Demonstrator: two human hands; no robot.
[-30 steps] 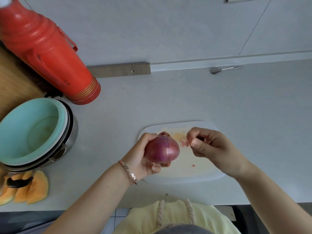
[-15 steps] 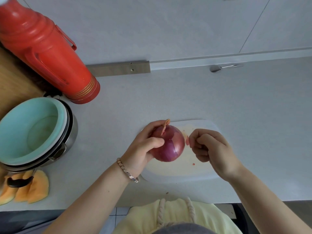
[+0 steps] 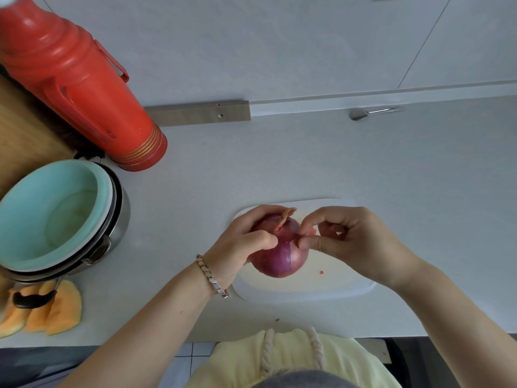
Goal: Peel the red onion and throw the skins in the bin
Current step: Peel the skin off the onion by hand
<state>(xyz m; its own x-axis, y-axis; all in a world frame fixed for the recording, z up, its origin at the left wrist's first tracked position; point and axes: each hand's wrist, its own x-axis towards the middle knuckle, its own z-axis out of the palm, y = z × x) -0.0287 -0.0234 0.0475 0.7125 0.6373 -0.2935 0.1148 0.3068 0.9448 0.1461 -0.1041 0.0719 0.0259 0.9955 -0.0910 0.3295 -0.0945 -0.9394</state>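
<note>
Red onion [image 3: 279,254] held above the white cutting board [image 3: 307,287], left hand [image 3: 240,245] curled around its side, right hand [image 3: 352,242] pinched a skin flap [image 3: 309,232] at its top.

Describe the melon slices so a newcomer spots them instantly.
On the counter, start at the steel pot far left. The melon slices lie on its near side, at the counter edge, partly under a black handle. They alone are pale orange wedges.
</note>
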